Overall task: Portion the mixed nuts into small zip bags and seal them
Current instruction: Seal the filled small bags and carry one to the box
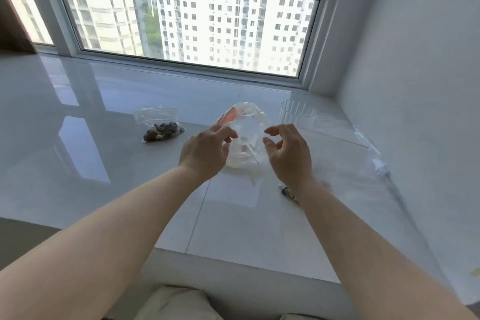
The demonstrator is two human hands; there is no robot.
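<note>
Head view: an empty zip bag held up over the white sill, pinched by left hand at its left edge; right hand just beside its right edge, fingers curled, apart from it. Left of that bag, a bag of nuts; right of it, a clear cup.

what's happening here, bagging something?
A person is at a glossy white sill, portioning nuts. The left hand pinches an empty clear zip bag held up off the surface; the right hand hovers beside it, fingers loosely curled. A bag with nuts lies to the left, a clear plastic cup behind.
</note>
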